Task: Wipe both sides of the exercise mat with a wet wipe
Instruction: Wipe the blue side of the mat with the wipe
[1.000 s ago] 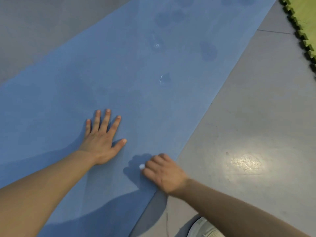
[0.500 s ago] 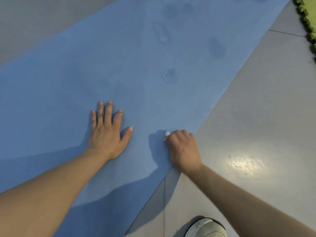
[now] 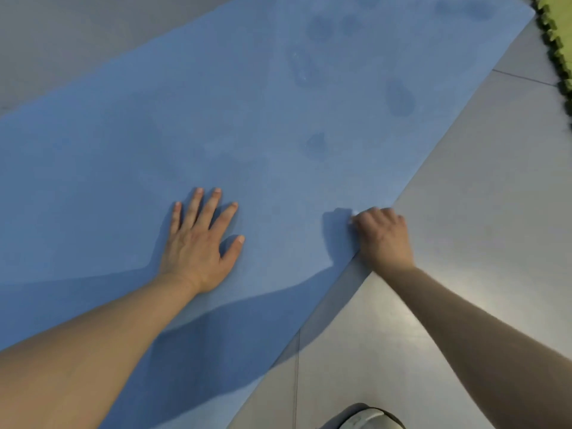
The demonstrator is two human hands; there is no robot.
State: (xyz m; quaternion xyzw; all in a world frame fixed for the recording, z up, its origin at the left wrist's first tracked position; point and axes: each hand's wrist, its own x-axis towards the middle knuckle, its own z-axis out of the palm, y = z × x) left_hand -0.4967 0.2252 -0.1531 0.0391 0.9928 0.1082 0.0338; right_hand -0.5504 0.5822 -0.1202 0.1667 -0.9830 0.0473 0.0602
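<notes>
A blue exercise mat (image 3: 216, 113) lies flat on the grey floor and runs diagonally from lower left to upper right. My left hand (image 3: 201, 243) rests palm down on it with the fingers spread. My right hand (image 3: 382, 235) is curled at the mat's right edge, pressing down a white wet wipe (image 3: 353, 214); only a small corner of the wipe shows past the knuckles. Darker damp patches (image 3: 399, 99) mark the mat further up.
Grey floor tiles (image 3: 464, 212) border the mat on the right and the upper left. A green foam puzzle mat (image 3: 560, 35) with a toothed edge lies at the top right. A white shoe (image 3: 365, 419) shows at the bottom edge.
My right hand has slid with the wipe up along the mat's right edge, away from me. The left hand stays flat on the mat.
</notes>
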